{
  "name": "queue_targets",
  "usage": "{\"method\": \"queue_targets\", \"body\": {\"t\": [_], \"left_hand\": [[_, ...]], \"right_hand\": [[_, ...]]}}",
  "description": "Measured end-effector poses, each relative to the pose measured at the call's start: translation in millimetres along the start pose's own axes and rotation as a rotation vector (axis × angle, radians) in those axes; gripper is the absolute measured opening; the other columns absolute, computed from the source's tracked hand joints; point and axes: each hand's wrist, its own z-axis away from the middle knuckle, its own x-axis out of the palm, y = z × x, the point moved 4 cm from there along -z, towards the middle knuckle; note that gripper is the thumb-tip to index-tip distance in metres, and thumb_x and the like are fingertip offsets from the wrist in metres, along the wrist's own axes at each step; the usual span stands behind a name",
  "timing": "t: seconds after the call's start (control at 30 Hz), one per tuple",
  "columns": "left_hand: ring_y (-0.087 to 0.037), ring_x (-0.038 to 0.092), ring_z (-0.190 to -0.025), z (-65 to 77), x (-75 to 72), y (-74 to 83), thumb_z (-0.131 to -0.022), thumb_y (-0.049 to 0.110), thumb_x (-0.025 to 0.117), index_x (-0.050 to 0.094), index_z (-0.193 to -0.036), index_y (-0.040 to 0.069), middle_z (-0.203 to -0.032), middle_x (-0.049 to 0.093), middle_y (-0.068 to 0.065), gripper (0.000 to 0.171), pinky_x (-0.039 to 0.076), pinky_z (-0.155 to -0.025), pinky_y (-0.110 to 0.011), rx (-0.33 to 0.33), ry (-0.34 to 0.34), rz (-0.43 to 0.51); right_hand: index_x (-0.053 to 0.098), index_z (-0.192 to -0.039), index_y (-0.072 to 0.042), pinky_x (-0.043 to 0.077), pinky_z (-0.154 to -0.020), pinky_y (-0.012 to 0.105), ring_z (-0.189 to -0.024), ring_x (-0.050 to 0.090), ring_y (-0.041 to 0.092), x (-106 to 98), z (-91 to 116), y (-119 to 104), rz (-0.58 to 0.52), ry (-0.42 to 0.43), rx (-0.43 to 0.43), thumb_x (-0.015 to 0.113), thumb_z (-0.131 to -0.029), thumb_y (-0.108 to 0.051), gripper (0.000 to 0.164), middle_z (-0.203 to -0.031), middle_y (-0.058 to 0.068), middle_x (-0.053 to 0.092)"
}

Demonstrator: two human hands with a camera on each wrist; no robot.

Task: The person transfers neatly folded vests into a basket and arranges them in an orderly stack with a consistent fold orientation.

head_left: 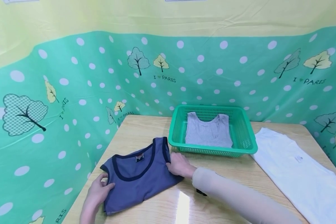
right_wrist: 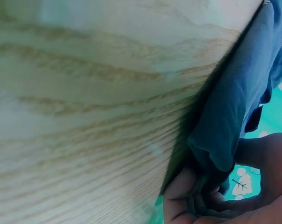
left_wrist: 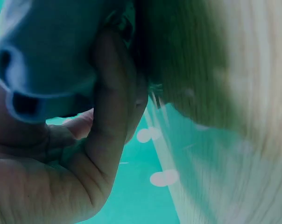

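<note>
A folded navy tank top [head_left: 145, 177] with dark trim lies on the table, its neckline and label facing up. My left hand [head_left: 97, 190] pinches its left side edge, thumb on top; in the left wrist view the fingers [left_wrist: 114, 84] curl under the cloth [left_wrist: 47, 51]. At the opposite side, my right hand [head_left: 180, 165] grips the edge near the right armhole. The right wrist view shows the bunched cloth [right_wrist: 225, 107] between thumb and curled fingers [right_wrist: 183, 191], close to the tabletop.
Behind the tank top stands a green plastic basket [head_left: 212, 150] with a folded grey tank top [head_left: 208, 132] inside. A white shirt [head_left: 299, 174] lies flat at the right of the wooden table [head_left: 226, 174]. Polka-dot cloth [head_left: 201, 71] hangs around the table's back and left.
</note>
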Motion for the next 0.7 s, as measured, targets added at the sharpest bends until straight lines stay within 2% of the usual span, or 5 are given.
{"method": "queue_targets", "body": {"t": [0.23,0.3,0.43,0.53,0.7], "left_hand": [[-0.035,0.070,-0.098,1.6,-0.2,-0.5,-0.097,0.012,0.069,0.033,-0.150,-0.014,-0.122,0.063,-0.039,0.069,0.057,-0.080,-0.045,-0.021,-0.012,0.139],[-0.042,0.069,-0.105,0.6,0.4,0.8,-0.100,0.017,0.068,0.027,-0.153,-0.015,-0.132,0.057,-0.043,0.074,0.056,-0.086,-0.049,-0.032,-0.011,0.182],[-0.057,0.051,-0.130,-1.1,1.3,1.5,-0.104,0.034,0.065,0.011,-0.157,-0.018,-0.149,0.035,-0.049,0.092,0.045,-0.106,-0.062,-0.079,-0.032,0.207],[-0.061,0.041,-0.137,-1.1,1.9,2.0,-0.104,0.040,0.064,0.003,-0.157,-0.019,-0.152,0.027,-0.050,0.100,0.036,-0.112,-0.066,-0.095,-0.047,0.201],[-0.061,0.041,-0.137,0.1,2.4,3.1,-0.105,0.041,0.062,0.003,-0.157,-0.021,-0.152,0.026,-0.051,0.100,0.034,-0.113,-0.066,-0.100,-0.057,0.196]], "right_hand": [[0.058,-0.080,-0.008,0.048,-0.055,0.040,-0.063,0.055,0.022,-5,5,-3,-0.107,-0.004,-0.033,0.075,-0.089,-0.016,0.021,-0.072,0.007,0.056],[0.057,-0.082,-0.008,0.048,-0.054,0.040,-0.063,0.054,0.023,-2,2,-1,-0.130,-0.008,-0.025,0.075,-0.088,-0.015,0.019,-0.073,0.006,0.055],[0.059,-0.099,-0.004,0.052,-0.063,0.040,-0.075,0.061,0.025,8,-4,6,-0.164,-0.011,0.035,0.077,-0.090,-0.022,0.027,-0.084,0.010,0.061],[0.059,-0.112,0.000,0.054,-0.071,0.042,-0.083,0.065,0.027,9,-4,6,-0.194,0.002,0.070,0.081,-0.091,-0.030,0.043,-0.090,0.013,0.064],[0.060,-0.096,-0.004,0.051,-0.060,0.039,-0.067,0.060,0.024,17,-8,12,-0.256,-0.012,0.089,0.075,-0.097,-0.037,0.036,-0.077,0.009,0.059]]}}
